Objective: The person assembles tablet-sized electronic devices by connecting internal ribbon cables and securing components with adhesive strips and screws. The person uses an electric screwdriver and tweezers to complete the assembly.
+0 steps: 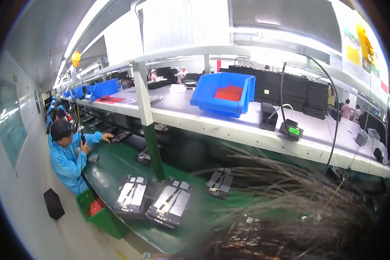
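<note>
Lying on the green worktop (113,158), the nearest silver-and-black unit (170,202) sits just beside a second unit (131,193); both look stiff and fairly light, probably fragile across their silver faces, so best held by the outer edges (neither of the wearer's hands shows, so I cannot tell their state)

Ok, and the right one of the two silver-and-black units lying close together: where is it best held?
Probably by the long right edge of that unit, coming from the right: it lies flat, its left side is crowded by the neighbouring unit, while bare green bench shows along its right.
</note>
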Demonstrator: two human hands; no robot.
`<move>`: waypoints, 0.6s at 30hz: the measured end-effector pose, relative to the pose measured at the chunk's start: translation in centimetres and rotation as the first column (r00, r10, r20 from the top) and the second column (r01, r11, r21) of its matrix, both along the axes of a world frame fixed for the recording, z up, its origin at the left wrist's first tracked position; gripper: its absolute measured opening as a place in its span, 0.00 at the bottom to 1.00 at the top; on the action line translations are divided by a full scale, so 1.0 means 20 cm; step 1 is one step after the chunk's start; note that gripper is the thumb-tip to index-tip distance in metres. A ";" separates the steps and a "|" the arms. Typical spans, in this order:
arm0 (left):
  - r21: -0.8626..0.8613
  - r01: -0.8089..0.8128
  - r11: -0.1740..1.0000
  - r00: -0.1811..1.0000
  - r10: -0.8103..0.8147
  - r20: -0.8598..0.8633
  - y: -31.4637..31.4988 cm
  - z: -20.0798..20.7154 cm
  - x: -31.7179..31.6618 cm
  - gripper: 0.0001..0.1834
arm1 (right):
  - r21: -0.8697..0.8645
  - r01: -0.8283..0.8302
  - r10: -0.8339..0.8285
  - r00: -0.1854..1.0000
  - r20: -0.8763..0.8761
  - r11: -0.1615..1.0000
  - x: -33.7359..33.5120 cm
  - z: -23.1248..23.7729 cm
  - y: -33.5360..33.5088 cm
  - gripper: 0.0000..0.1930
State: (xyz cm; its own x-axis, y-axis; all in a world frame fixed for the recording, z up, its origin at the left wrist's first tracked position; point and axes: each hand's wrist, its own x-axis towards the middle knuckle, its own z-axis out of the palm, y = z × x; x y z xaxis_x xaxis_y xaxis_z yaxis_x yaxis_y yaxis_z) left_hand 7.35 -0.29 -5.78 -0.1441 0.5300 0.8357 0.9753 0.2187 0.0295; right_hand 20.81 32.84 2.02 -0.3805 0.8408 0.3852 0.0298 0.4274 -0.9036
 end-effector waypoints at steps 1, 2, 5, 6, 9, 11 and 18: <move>-0.008 0.031 0.999 0.997 -0.030 0.065 -0.04 0.13 0.00 0.40 | 0.045 0.023 -0.026 0.996 0.085 0.999 0.01 0.00 -0.02 0.42; -0.016 0.060 0.998 0.990 -0.057 0.130 -0.06 0.31 0.01 0.39 | 0.038 0.031 -0.033 0.997 0.072 0.999 0.02 0.02 -0.03 0.42; -0.045 0.156 0.987 0.931 -0.132 0.339 -0.13 0.99 -0.04 0.36 | 0.157 0.146 -0.164 0.980 0.109 0.977 0.01 -0.02 -0.06 0.47; -0.054 0.195 0.979 0.895 -0.155 0.418 -0.14 1.25 -0.09 0.35 | 0.142 0.164 -0.181 0.977 0.115 0.976 -0.05 -0.04 -0.07 0.47; 0.182 0.011 0.983 0.975 -0.051 0.215 -0.11 2.36 -0.48 0.16 | 0.173 0.071 -0.083 0.995 0.060 0.982 -0.05 0.16 -0.16 0.50; 0.262 -0.049 0.964 0.994 0.020 0.112 0.06 2.73 -0.95 0.11 | 0.154 0.099 -0.110 0.992 0.065 0.983 -0.09 0.04 -0.14 0.51; -0.558 -0.368 0.743 0.879 0.474 0.052 0.55 2.91 -2.45 0.62 | -0.059 0.128 -0.127 0.992 0.021 0.990 -0.07 0.07 -0.39 0.56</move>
